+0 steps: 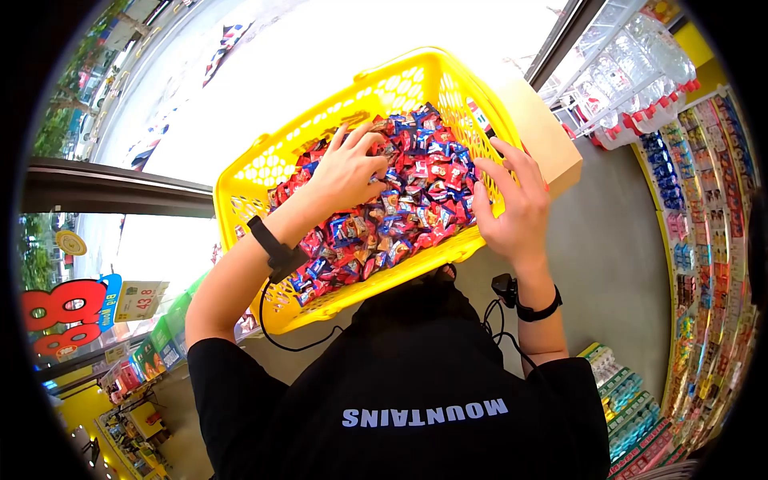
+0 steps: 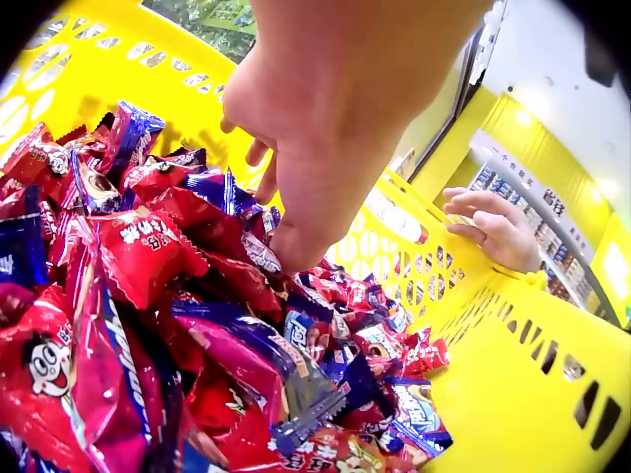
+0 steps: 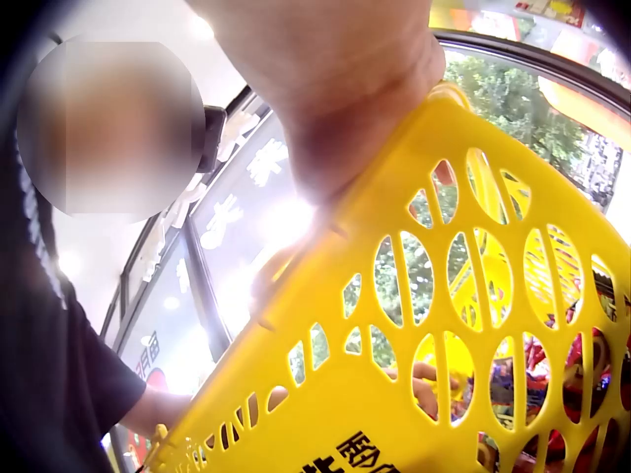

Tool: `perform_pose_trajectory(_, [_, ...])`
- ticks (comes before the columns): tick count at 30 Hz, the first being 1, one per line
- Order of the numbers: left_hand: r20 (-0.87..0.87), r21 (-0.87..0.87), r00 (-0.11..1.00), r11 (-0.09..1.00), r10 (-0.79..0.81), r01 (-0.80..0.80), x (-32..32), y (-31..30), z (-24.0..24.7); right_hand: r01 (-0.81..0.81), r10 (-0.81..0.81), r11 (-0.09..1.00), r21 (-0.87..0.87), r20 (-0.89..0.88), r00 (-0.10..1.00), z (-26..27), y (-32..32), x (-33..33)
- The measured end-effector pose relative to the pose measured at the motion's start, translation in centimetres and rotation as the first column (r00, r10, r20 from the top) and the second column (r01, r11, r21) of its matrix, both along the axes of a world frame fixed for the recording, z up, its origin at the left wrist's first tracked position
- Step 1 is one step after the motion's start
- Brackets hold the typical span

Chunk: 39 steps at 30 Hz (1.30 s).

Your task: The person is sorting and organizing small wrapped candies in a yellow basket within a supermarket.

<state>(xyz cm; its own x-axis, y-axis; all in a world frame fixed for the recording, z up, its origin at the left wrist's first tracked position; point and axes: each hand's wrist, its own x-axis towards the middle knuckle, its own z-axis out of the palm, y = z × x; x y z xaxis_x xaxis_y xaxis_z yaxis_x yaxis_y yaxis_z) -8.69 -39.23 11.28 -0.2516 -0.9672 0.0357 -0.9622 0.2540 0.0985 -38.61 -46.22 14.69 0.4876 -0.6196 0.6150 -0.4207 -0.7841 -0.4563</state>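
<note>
A yellow plastic basket (image 1: 398,278) holds a large heap of wrapped candies (image 1: 416,188) in red, blue and purple wrappers. My left hand (image 1: 348,170) reaches in over the basket's left side, its fingers spread and bent down onto the candies. In the left wrist view the fingertips of that hand (image 2: 306,192) meet the red wrappers, partly hidden by the palm. My right hand (image 1: 516,208) grips the basket's right rim, with fingers and thumb reaching over its inner side. From the right wrist view, that hand (image 3: 345,108) lies across the top of the rim.
A cardboard box (image 1: 544,132) stands just beyond the basket's right side. Packs of bottles (image 1: 640,72) and product shelves (image 1: 704,224) line the right. Window frames (image 1: 120,180) run along the left. Black cables (image 1: 300,346) hang from both wrist cameras.
</note>
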Motion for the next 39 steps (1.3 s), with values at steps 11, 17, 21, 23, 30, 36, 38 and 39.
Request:
perform_pose_trajectory(11, [0.077,0.022,0.99,0.993,0.115,-0.117,-2.8,0.3,-2.4,0.016,-0.015,0.999,-0.028,0.032,0.999,0.1,0.1,0.0])
perform_pose_trajectory(17, [0.203,-0.008,0.968,0.989,0.148,-0.15,-3.9,0.2,-3.4,0.02,-0.018,0.999,-0.047,0.053,0.998,-0.1,0.1,-0.1])
perform_pose_trajectory(21, [0.088,0.017,0.981,0.984,0.173,-0.175,-3.6,-0.2,-2.9,0.026,-0.022,0.998,-0.06,0.067,0.998,-0.2,0.1,-0.2])
perform_pose_trajectory(23, [-0.005,-0.011,0.988,0.988,0.157,-0.157,-2.9,0.2,-2.3,0.025,-0.02,0.998,-0.064,0.079,0.997,-0.1,0.1,-0.1])
perform_pose_trajectory(30, [-0.071,-0.057,0.978,0.978,0.197,-0.201,-2.3,1.3,4.2,0.026,-0.019,0.996,-0.082,0.084,0.996,-0.3,0.1,-0.3])
perform_pose_trajectory(36, [-0.127,-0.164,0.967,0.956,0.223,-0.242,-5.2,5.9,10.8,-0.036,0.041,0.996,-0.082,0.066,0.997,-0.6,-0.1,-0.3])
perform_pose_trajectory(38, [-0.145,-0.211,0.969,0.951,0.199,-0.227,-6.1,7.7,11.4,-0.105,0.111,0.991,-0.079,0.072,0.991,-0.2,0.2,-0.3])
perform_pose_trajectory(39, [-0.176,-0.209,0.963,0.948,0.206,-0.241,-6.7,8.6,11.4,-0.15,0.157,0.985,-0.085,0.083,0.984,0.4,0.9,-0.2])
